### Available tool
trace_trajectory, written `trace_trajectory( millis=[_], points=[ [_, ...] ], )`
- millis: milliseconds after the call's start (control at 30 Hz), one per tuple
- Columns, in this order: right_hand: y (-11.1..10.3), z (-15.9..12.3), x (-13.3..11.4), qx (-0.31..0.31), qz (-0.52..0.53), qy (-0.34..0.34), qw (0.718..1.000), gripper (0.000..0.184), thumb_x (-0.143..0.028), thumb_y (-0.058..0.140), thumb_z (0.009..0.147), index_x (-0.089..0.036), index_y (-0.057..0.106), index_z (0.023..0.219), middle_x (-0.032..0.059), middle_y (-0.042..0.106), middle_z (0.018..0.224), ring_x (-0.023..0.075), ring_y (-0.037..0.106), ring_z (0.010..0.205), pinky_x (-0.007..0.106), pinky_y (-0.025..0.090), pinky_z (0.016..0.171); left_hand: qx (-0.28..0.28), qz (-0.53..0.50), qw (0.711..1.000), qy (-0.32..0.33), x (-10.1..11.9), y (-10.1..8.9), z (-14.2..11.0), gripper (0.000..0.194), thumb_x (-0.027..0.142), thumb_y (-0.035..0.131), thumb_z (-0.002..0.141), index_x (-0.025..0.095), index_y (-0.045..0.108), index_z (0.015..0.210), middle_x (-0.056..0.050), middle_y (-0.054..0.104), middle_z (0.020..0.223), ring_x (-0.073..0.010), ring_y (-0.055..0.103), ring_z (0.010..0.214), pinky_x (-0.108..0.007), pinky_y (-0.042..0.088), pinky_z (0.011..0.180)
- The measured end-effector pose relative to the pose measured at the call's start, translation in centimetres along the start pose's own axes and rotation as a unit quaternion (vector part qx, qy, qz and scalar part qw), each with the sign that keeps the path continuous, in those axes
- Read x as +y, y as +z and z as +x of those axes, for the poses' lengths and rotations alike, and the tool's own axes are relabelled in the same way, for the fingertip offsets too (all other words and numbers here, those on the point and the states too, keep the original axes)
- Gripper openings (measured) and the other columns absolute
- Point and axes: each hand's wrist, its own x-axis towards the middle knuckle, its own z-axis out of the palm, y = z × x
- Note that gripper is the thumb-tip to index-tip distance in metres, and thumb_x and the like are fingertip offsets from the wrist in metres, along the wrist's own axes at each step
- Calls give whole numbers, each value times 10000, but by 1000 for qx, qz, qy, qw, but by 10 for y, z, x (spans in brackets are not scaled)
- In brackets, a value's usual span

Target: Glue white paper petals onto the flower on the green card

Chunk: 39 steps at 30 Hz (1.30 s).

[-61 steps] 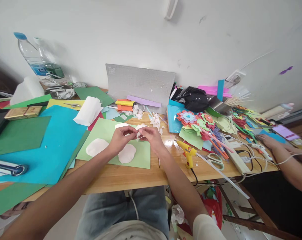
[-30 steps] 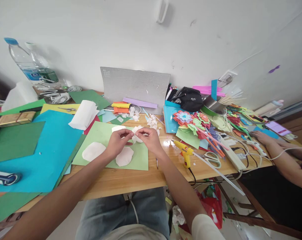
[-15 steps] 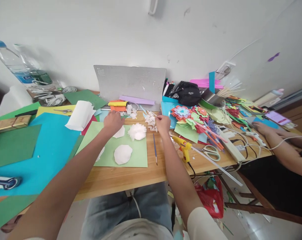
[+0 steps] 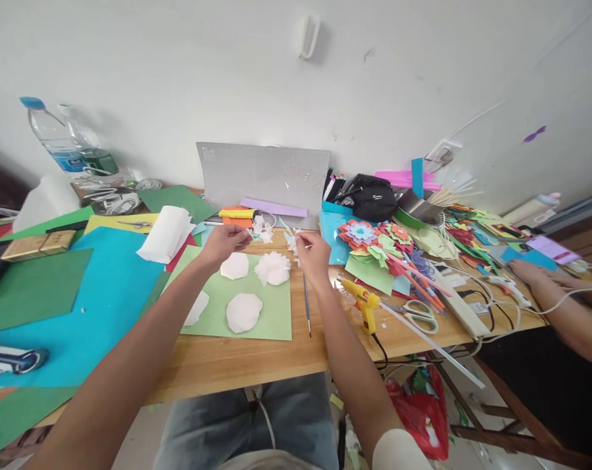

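Note:
My left hand (image 4: 226, 245) is raised over the back of a light green paper sheet (image 4: 271, 320), thumb and fingers pinched together; whatever lies between them is too small to make out. Small white paper pieces (image 4: 292, 245) show at the fingertips of my right hand (image 4: 313, 256), which is closed in a pinch on one of them. On the sheet lie flat white paper rounds (image 4: 244, 313) and a ruffled white paper flower (image 4: 272, 268). More white scraps (image 4: 262, 228) sit behind, between my hands. A thin blue paintbrush (image 4: 307, 305) lies beside my right wrist.
Right of my arm are a yellow glue gun (image 4: 362, 301), scissors (image 4: 420, 316), coloured paper flowers (image 4: 359, 234) and a power strip (image 4: 459, 303). A yellow cutter (image 4: 237, 213) and white tissue roll (image 4: 166, 234) lie behind. Another person's hand (image 4: 530, 274) rests at far right.
My left hand has lifted off the table near the green sheet and turned its fingers toward my right hand. The right hand stays close to the white pieces. The whole view has shifted slightly.

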Motion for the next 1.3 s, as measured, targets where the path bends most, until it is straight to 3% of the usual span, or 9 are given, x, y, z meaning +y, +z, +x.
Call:
trace_trajectory(
  millis=[67,167,333,500,667,800,1000,1133,1300],
  points=[
    [7,-11,-16,-87,142,58,984,268,-417,634,783,-201,734,906,63,723,910,191,635,804,310,479,768,-52,-91,994,-12,6,4,-16,312,460,736,684,169,640,738,-73,696,839,-188,642,824,-362,503,842],
    [14,-26,-34,-200,273,169,926,331,-496,688,735,-201,730,881,53,719,881,181,653,799,303,500,735,-128,-142,981,-21,7,12,-38,336,482,743,701,175,629,771,-58,695,842,-179,652,845,-387,496,895],
    [15,-39,-38,-244,353,217,877,287,-447,770,671,-196,727,804,21,696,775,137,639,719,301,513,743,-174,-158,972,-10,-2,21,-57,328,495,709,753,180,656,824,-50,693,873,-177,653,870,-391,486,931],
    [14,-44,-37,-199,341,212,894,248,-385,802,630,-202,725,780,9,701,735,131,635,682,279,506,689,-135,-212,966,-52,-3,28,-66,389,543,641,796,163,671,876,-80,680,902,-210,646,912,-386,539,839],
    [15,-48,-38,-189,302,175,918,273,-395,781,658,-182,749,827,29,720,765,145,642,699,287,514,694,-89,-203,973,-56,-3,35,-71,358,442,777,691,150,672,870,-68,674,891,-204,649,876,-387,561,816],
    [13,-50,-35,-186,335,196,903,348,-377,806,636,-192,731,921,9,708,768,138,645,705,295,535,718,-50,-227,970,-65,-9,36,-71,325,406,796,670,152,649,809,-39,668,805,-191,662,810,-397,572,800],
    [17,-51,-29,-167,343,200,902,287,-352,823,598,-181,714,801,-3,686,696,128,636,644,299,551,703,-26,-262,961,-87,-8,39,-73,326,362,813,651,145,624,803,-55,707,774,-198,697,797,-374,556,830],
    [17,-52,-30,-148,277,130,940,221,-356,769,664,-183,714,790,21,701,749,147,640,656,311,558,696,-18,-276,957,-89,-6,41,-74,329,352,812,651,141,625,822,-65,721,787,-213,712,804,-371,553,829],
    [14,-58,-34,-112,156,-54,980,116,-281,652,803,-216,733,854,48,686,900,174,653,837,291,569,731,-17,-286,954,-91,-9,40,-72,309,353,796,676,144,627,828,-71,723,824,-218,716,839,-355,551,827]
  ],
)
